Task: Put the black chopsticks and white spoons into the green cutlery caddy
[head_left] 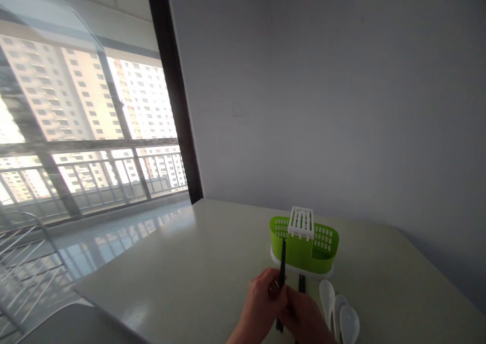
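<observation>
Both hands meet low centre, left hand (261, 296) and right hand (304, 318) fingers closed on black chopsticks (282, 263), long axis near upright, tips reaching the green holder (304, 250) just beyond on the desk (197, 263), white spoons (339, 311) right.

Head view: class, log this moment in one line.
left hand: grips black chopstick | right hand: same chopstick | green plastic cutlery holder: behind | white spoons: right
</observation>
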### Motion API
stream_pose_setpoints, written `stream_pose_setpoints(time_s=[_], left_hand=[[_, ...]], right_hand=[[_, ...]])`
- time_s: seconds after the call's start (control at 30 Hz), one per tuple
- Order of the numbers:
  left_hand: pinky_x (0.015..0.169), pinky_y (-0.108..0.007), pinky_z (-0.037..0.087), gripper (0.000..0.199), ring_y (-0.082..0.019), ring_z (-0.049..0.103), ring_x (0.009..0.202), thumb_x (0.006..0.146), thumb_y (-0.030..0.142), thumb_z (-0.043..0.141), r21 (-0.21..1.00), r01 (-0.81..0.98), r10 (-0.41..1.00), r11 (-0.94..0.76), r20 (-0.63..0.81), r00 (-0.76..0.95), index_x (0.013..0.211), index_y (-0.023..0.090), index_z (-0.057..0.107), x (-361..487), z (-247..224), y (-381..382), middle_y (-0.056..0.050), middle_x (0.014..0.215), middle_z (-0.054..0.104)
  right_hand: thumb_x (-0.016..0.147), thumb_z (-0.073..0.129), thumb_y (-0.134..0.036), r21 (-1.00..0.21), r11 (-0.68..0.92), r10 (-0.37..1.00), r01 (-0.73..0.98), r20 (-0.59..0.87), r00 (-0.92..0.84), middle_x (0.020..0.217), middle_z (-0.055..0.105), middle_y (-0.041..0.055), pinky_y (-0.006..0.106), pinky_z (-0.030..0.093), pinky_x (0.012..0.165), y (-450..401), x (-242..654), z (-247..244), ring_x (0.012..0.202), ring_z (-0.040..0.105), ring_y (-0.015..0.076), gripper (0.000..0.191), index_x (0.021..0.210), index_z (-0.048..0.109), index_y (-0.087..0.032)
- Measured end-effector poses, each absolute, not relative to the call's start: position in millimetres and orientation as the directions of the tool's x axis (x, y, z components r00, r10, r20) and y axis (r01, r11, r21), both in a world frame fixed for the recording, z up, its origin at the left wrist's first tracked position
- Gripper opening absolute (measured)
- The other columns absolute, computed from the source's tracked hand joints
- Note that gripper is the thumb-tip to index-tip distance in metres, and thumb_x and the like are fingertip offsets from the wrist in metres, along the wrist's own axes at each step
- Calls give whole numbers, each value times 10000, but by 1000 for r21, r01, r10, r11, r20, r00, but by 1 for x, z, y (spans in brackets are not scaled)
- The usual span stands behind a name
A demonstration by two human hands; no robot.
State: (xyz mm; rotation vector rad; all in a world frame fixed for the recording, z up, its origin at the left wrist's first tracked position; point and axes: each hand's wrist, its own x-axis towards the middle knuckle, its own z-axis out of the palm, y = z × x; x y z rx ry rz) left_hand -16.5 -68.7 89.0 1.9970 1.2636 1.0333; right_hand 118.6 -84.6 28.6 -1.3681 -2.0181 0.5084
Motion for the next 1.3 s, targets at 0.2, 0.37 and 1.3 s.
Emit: stream_pose_setpoints(time_s=[0.2,0.37,1.3], left_hand=[[533,-145,433,104,-85,550,629,716,178,533,873,323,896,-365,234,378,706,147,632,-27,86,-68,-6,725,585],[546,-172,474,177,-95,565,605,731,296,607,907,241,884,-346,230,406,756,132,670,-38,97,-55,-16,710,611],[536,-187,464,252,-119,613,600,657,96,563,713,518,876,-473,321,359,876,110,687,52,134,125,-34,750,683]], right_hand=[[859,367,-260,-637,510,860,578,351,-372,872,638,43,235,422,677,-80,120,18,769,593,143,172,907,517,-191],[856,446,-322,-589,457,889,666,331,-318,793,601,-6,240,431,657,-76,145,29,715,575,137,184,986,535,-227],[841,449,-251,-348,259,737,901,674,49,845,552,43,379,483,717,-38,230,12,780,564,206,205,1040,491,-223]])
